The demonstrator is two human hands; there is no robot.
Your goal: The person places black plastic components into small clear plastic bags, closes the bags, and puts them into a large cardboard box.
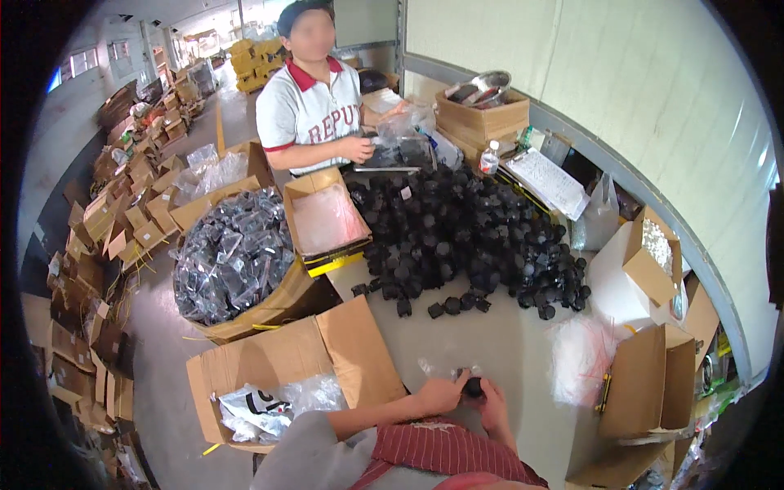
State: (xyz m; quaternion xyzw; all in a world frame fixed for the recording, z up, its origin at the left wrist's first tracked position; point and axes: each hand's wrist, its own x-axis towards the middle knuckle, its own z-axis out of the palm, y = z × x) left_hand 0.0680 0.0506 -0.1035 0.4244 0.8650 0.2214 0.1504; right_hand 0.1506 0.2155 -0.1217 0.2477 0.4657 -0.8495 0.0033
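Observation:
At the near edge of the table, my left hand (443,395) and my right hand (494,408) are close together around a small black round part (473,387). The right hand's fingers wrap its right side, while the left fingertips press against its left side. What lies under the fingers is hidden. A scrap of clear plastic film (428,367) is just beyond my left hand. Farther out, a big heap of similar black parts (465,233) covers the table, with several loose ones along its near edge.
An open carton (269,351) with plastic bags stands left of my arm. Behind it, a large carton holds bagged parts (233,253). Across the table a person (314,106) handles clear plastic. Thin plastic bags (581,359) and an open carton (649,380) are to the right.

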